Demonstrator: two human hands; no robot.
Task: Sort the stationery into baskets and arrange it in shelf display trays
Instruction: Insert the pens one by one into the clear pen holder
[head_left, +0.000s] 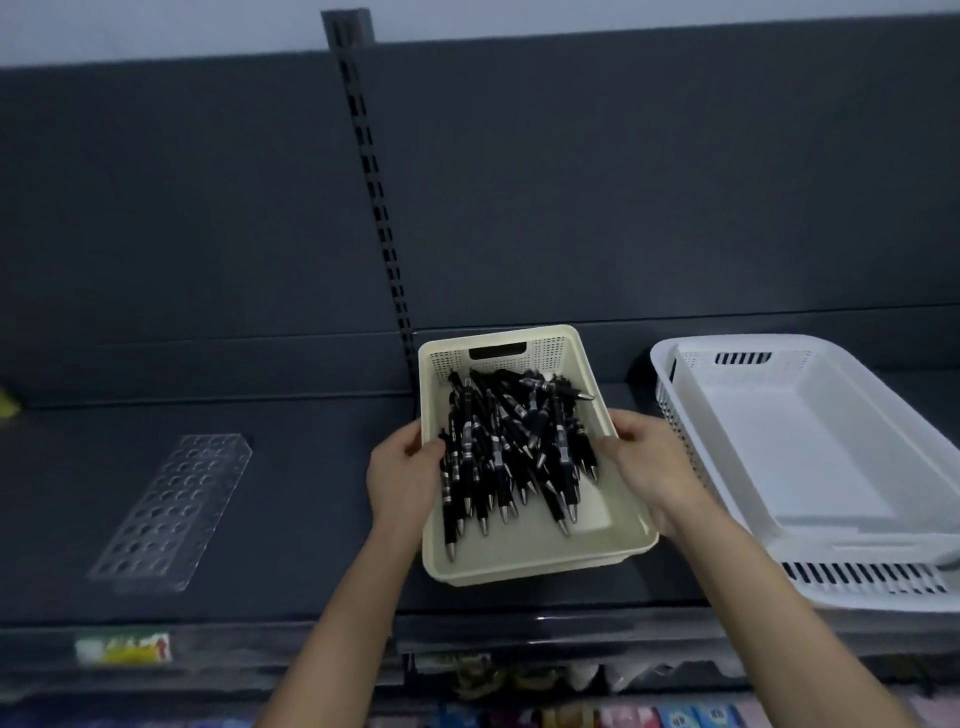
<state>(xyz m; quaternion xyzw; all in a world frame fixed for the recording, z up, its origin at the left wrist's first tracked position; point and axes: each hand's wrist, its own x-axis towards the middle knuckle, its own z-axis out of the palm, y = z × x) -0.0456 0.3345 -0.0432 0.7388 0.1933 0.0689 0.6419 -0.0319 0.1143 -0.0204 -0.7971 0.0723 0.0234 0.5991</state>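
Yellow-green print on one blurred shelf-edge label (123, 647) cannot be read. Beyond it, one cream plastic basket (519, 569) is gripped by its side rims, by the left hand (402, 475) and the right hand (647, 467), on or just above the dark shelf (291, 519). Black retractable pens (511, 457), too tangled to be counted, are heaped inside. One clear acrylic hole tray (171, 512) lies to the left; two nested white baskets (831, 587) stand to the right.

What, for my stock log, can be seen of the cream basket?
The cream basket is rectangular plastic, its far wall perforated with a handle slot. It lies askew on or just above the dark shelf, holding a heap of black pens. The left hand grips its left rim, the right hand its right rim.
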